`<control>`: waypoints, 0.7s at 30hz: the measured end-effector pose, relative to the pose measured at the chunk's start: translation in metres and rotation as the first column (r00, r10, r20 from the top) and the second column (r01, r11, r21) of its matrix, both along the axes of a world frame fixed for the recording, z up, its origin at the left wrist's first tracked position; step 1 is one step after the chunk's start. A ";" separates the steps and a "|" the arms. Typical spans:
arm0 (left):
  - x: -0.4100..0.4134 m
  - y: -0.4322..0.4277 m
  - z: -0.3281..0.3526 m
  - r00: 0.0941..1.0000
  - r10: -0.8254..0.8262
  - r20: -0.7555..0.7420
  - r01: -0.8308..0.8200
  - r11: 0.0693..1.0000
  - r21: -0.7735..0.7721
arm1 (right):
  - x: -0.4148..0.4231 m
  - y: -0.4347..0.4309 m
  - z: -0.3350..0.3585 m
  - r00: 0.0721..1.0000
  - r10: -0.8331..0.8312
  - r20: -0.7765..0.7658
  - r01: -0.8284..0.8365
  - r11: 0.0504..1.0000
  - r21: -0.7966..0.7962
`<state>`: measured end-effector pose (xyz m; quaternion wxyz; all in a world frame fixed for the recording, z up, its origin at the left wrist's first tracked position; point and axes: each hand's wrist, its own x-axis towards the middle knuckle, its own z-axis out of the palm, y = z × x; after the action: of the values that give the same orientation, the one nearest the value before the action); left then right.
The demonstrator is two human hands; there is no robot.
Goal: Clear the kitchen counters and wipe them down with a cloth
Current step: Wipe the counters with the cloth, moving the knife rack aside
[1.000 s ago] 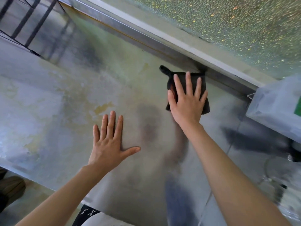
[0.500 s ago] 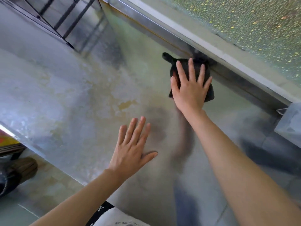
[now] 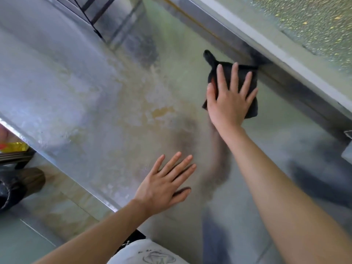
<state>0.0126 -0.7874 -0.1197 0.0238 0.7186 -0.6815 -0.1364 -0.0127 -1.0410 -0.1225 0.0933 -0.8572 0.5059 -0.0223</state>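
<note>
Both hands lie flat with fingers straight; the right hand [image 3: 228, 103] presses a folded black cloth [image 3: 242, 77] onto the stainless-steel counter [image 3: 80, 88], near its back edge and just below the window ledge [image 3: 285, 54]; the left hand [image 3: 163, 185] rests palm down on bare metal near the front edge, well apart from the cloth; yellowish stains [image 3: 162, 111] mark the surface left of the cloth.

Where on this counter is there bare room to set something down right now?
The widest bare stretch of counter lies left of both hands, between the front edge and the wire rack. A smaller patch separates the left hand from the black cloth. Crowded: the back ledge, where the right hand presses the cloth.
</note>
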 end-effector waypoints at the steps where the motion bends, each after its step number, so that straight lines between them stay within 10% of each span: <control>1: 0.001 0.000 0.002 1.000 0.009 -0.029 -0.009 1.000 -0.001 | 0.002 0.012 0.000 0.999 0.041 0.000 -0.041 0.999 -0.004; 5: 0.008 -0.004 0.021 0.959 0.198 -0.204 -0.218 0.973 -0.078 | -0.014 0.054 0.009 0.923 0.385 -0.008 -0.382 0.919 0.098; 11: 0.017 -0.098 0.037 0.947 0.291 -0.138 -0.312 0.935 -0.170 | -0.085 0.008 0.019 0.968 -0.151 0.199 0.145 0.988 0.044; 16: -0.009 -0.174 0.019 0.946 0.325 -0.002 -0.323 0.941 0.101 | -0.102 0.001 0.003 0.994 -0.093 0.058 0.091 0.995 0.031; 21: 0.021 -0.197 -0.003 0.986 0.136 0.100 -0.141 0.989 0.042 | -0.102 0.001 -0.006 0.993 -0.117 0.001 0.117 0.993 0.010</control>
<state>0.0332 -0.9842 -0.1226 -0.0176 0.7704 -0.6267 -0.1162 -0.1151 -1.0405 -0.1282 0.0965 -0.8256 0.5554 -0.0258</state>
